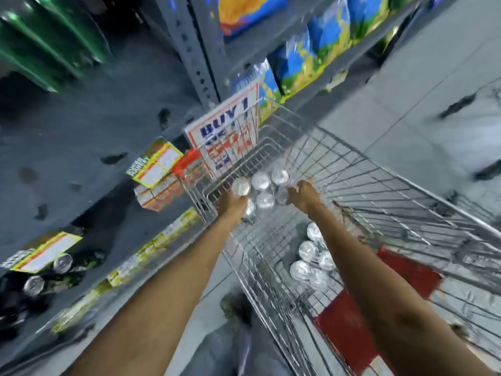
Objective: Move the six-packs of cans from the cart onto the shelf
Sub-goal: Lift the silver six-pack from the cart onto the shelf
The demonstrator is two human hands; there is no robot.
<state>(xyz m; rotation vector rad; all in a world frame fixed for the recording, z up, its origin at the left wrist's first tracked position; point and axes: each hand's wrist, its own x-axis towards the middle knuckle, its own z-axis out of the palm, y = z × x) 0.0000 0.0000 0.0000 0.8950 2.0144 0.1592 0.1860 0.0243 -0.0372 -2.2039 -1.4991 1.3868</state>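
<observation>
Beside grey shelving, both hands seemingly grip a six-pack.

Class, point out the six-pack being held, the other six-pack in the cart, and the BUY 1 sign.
Held six-pack (261,181): head view, a can top.
Other six-pack (307,251): head view, a can top.
BUY 1 sign (225,118): head view, blue lettering.

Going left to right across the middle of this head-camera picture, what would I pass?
Yellow-edged price tag → "BUY 1" sign → left hand → six-pack of cans held between the hands → right hand → far wire side of the cart → grey floor.
</observation>
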